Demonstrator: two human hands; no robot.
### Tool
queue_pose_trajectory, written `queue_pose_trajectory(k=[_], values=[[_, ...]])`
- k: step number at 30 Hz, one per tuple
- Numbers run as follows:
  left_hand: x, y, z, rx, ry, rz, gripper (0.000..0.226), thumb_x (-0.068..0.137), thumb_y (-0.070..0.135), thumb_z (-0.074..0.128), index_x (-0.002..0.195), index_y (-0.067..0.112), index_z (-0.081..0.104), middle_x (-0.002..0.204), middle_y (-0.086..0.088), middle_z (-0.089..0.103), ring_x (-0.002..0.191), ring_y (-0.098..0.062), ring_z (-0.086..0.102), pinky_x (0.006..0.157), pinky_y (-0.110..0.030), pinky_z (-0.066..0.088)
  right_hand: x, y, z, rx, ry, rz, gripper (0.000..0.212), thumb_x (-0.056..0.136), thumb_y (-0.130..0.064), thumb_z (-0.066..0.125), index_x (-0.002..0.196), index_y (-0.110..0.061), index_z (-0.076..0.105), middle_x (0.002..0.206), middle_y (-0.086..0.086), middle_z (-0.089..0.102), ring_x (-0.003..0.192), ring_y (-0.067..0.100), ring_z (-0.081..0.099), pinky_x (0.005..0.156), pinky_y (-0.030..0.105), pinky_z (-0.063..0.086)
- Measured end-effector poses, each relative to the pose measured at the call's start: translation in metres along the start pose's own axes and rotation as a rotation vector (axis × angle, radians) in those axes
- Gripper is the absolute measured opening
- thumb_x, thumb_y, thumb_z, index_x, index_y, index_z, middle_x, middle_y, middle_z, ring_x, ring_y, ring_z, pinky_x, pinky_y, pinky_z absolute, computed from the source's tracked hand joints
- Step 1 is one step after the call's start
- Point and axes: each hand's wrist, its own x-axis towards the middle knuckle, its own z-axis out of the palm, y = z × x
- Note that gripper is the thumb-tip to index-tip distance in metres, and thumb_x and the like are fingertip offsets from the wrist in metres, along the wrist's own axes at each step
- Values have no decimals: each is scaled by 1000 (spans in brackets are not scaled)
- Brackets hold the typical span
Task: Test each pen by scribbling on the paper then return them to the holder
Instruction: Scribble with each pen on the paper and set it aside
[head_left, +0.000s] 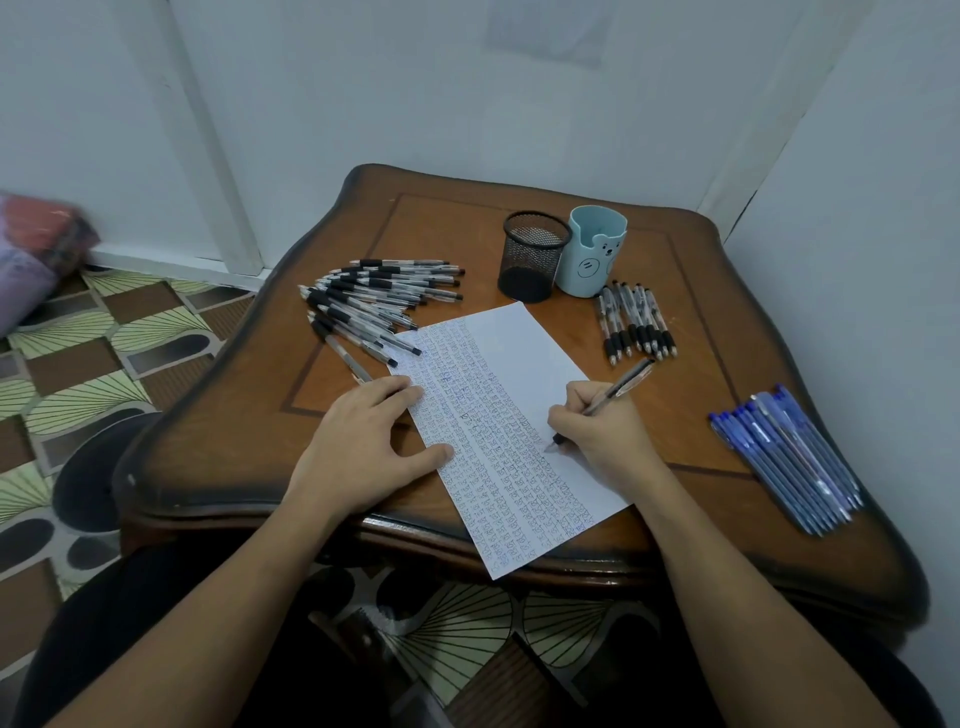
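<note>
Head view looks down on a wooden table (701, 374). The right hand (597, 431) pinches a clear-barrelled pen (623, 385) low down, fingers curled round it just above the tip, which touches the paper (514, 348) near its right edge beside rows of scribbles. The left hand (363, 441) lies flat with fingers straight, pressing down the sheet's left edge.

I'd say the pen is light, stiff and smooth enough to roll, so the dark grip section by the tip is the place to hold it. The thin sheet would slide if it weren't pinned.

The black mesh holder (532, 257) and the pale blue bear holder (592, 254) stand at the back, with no pens showing above either. Loose black-grip pens (374, 301) lie to the left, a tidier row of pens (636, 322) by the blue holder, and blue pens (789, 457) to the far right.
</note>
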Motion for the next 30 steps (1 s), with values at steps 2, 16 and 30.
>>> queue_pose_trajectory(k=[2,16,30], values=[[0,0,0,-12,16,4,95,68,85,37,140,24,50,146,8,42,135,-10,34,113,-32,22,0,-1,-1,44,5,5,48,85,14,59,55,-12,33,52,1,30,46,10,43,45,20,44],[0,1,-1,-3,8,6,95,67,85,36,140,25,49,147,9,41,135,-10,33,113,-33,21,1,1,-2,79,22,-9,52,86,10,63,51,-18,38,53,-1,32,50,9,43,54,28,49],[0,0,1,1,10,12,95,68,85,36,140,25,49,147,8,42,135,-10,34,113,-34,22,2,4,-1,44,15,-23,52,85,9,62,51,-19,34,54,0,27,50,11,36,53,28,46]])
